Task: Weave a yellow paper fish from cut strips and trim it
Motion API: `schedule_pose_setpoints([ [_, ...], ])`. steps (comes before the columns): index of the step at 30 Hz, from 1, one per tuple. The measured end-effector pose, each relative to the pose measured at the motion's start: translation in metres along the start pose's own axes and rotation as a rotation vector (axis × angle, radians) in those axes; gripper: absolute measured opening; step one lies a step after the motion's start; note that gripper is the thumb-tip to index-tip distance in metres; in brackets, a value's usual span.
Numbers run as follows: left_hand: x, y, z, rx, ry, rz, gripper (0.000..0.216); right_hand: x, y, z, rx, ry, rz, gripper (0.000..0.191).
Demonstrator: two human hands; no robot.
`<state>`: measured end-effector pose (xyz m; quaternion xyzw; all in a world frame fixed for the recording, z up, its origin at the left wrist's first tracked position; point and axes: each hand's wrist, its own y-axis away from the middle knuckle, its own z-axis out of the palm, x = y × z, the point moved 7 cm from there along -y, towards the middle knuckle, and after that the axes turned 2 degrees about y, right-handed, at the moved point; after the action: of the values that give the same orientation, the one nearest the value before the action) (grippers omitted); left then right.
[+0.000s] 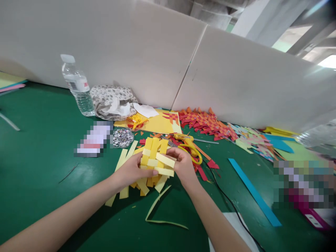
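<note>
A small weave of yellow and cream paper strips [153,154] is held up between my two hands above the green table. My left hand [135,168] grips its left side, with the thumb laid across the lower front. At its right edge, my right hand [182,162] has its fingers closed on the ends of the cream strips. Loose yellow and pale strips [123,189] lie underneath and to the left. Just behind my right hand are yellow-handled scissors [193,147]. A folded pale strip [157,220] rests on the table nearer me.
A water bottle [78,87] and a patterned cloth pouch [112,98] stand by the partition. Googly eyes [123,138] sit in a clear container. Red-orange woven paper fish [207,122] are piled at the back. On the right lie a blue strip [254,192] and a black cable [228,199].
</note>
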<state>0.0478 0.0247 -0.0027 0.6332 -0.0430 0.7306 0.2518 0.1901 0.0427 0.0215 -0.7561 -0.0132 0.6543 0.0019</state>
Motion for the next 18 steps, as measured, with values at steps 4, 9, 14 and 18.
schedule_pose_setpoints([
  [4, 0.0, 0.001, -0.001, 0.068, -0.029, -0.009, 0.045, 0.004, 0.002, 0.0, 0.072, 0.007, 0.011, 0.024],
  [9, -0.002, 0.001, -0.005, 0.128, -0.044, -0.016, 0.046, 0.005, 0.006, 0.002, 0.133, -0.032, 0.015, 0.028],
  [14, -0.003, 0.0, -0.011, 0.19, 0.01, 0.0, 0.045, -0.002, 0.009, 0.008, 0.054, -0.174, 0.009, 0.041],
  [18, -0.003, -0.001, -0.014, 0.223, -0.038, -0.002, 0.045, -0.003, 0.009, 0.008, 0.024, -0.082, -0.004, 0.052],
])
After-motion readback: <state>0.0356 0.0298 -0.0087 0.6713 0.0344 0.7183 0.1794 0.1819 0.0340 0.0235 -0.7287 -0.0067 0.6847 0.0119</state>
